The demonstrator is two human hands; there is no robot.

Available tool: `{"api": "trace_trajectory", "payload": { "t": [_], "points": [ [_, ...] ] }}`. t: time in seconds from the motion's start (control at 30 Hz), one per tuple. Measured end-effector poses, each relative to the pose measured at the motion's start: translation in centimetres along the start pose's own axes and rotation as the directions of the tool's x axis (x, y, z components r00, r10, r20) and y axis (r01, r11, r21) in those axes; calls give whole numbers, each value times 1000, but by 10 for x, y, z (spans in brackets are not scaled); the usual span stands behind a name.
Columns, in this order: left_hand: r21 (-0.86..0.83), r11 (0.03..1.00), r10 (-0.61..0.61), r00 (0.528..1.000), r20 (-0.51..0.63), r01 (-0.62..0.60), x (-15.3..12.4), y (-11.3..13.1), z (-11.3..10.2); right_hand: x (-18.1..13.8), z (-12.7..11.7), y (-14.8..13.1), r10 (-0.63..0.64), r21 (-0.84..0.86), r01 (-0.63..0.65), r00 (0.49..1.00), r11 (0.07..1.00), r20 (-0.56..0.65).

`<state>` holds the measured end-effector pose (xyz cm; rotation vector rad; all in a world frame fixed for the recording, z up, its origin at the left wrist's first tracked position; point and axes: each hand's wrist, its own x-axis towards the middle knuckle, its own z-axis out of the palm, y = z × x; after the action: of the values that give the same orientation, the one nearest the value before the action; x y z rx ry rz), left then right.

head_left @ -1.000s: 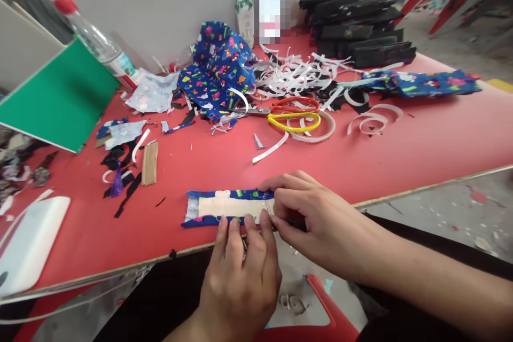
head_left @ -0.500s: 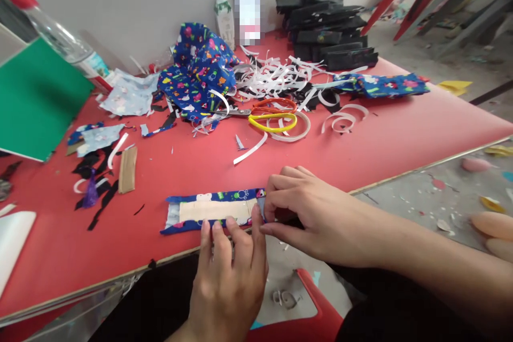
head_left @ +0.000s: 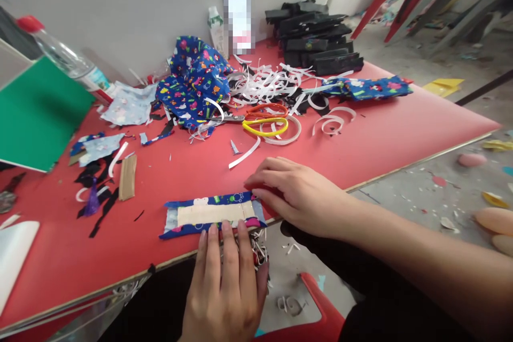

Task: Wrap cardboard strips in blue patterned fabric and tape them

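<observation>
A blue printed cloth point(head_left: 218, 199) lies near the table's front edge. Its long sides are folded in over a flat cream strip point(head_left: 208, 214), and the pale underside shows at both short ends. My left hand point(head_left: 224, 283) rests palm down, fingers stretched out flat, with the fingertips on the cloth's near fold. At the far right corner of the cloth, my right hand point(head_left: 298, 200) has its thumb and fingers closed on the fabric edge. Its curled fingers partly hide that corner.
Scissors point(head_left: 264, 120) with orange and yellow handles lie beyond the cloth, beside a heap of white strips point(head_left: 268, 83). Further back are crumpled blue fabric point(head_left: 192, 80), a phone point(head_left: 239, 18) and stacked black pieces point(head_left: 315, 37). A bottle point(head_left: 64, 53) leans at left.
My right hand has shifted from the cloth's right end to its far right corner. My left index finger has drawn back from that end to the near fold. The camera view has shifted slightly.
</observation>
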<state>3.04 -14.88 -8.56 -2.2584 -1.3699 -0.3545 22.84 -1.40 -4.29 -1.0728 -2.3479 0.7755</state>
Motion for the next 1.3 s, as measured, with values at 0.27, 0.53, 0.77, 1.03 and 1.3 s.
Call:
{"api": "trace_trajectory", "payload": {
  "t": [0.27, 0.53, 0.77, 1.03, 1.3],
  "points": [
    [113, 989, 93, 995, 48, -98, 11, -8, 2, 9, 6, -3, 14, 43, -15, 1000, 999, 11],
    [-20, 996, 86, 993, -78, -88, 9, -18, 3, -17, -2, -21, 127, -58, -122, 989, 991, 80],
    [-22, 997, 70, 996, -62, -72, 7, -13, 5, -20, 0, -23, 179, -55, -173, 975, 983, 136],
    [41, 993, 115, 993, -25, -114, 1, -14, 8, -11, -3, -28, 248, -117, -231, 954, 966, 167],
    [153, 979, 130, 990, 53, -137, 9, -9, 8, -5, -7, -24, 334, -119, -318, 930, 941, 153]
  ]
}}
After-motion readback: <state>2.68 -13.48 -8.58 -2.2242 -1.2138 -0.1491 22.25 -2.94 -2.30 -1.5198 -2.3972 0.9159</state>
